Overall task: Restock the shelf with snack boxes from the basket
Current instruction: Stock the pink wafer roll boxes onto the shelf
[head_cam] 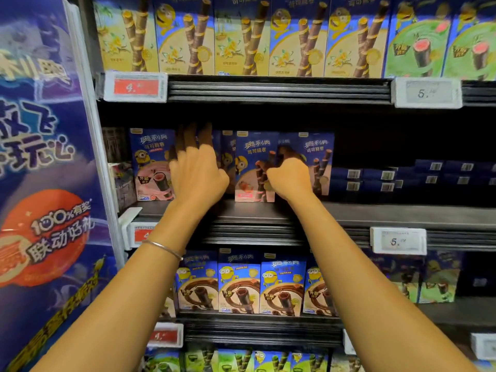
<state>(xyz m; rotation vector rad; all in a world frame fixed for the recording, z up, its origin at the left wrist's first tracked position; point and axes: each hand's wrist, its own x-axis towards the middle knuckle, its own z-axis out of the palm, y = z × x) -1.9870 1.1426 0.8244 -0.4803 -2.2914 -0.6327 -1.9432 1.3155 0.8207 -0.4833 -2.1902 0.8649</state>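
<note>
Two hands at dark metal shelf: left grip spread, fingers straight over upright blue-and-pink cardboard snack boxes; right grip curled, pinching centre box edge.

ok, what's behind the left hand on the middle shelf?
A blue box, upright on the shelf; only a sliver shows past the fingers. The left hand covers its front, so its flavour is hidden.
</note>
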